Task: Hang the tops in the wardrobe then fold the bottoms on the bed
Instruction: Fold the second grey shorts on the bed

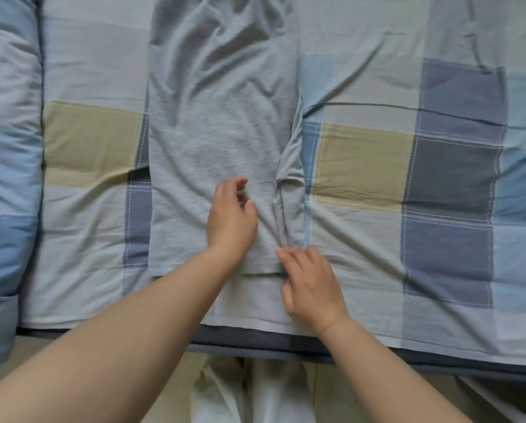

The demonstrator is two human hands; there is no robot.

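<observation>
A checked cotton bedsheet (377, 166) in pale blue, dark blue, grey and olive-yellow squares, with white dashed stitch lines, covers the bed and lies creased. Along its left side lies a puffy quilted duvet (8, 148) in blue and grey blocks. At the near edge, a dark grey mattress border (377, 354) runs across below the sheet. Beneath that shows beige floor (341, 392).

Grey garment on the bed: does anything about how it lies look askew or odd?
Yes. The grey garment lies mostly flat on the checked bedsheet, but its right edge is bunched into a twisted ridge just above the right hand. The left hand hovers over the flat part. No damage shows.
</observation>
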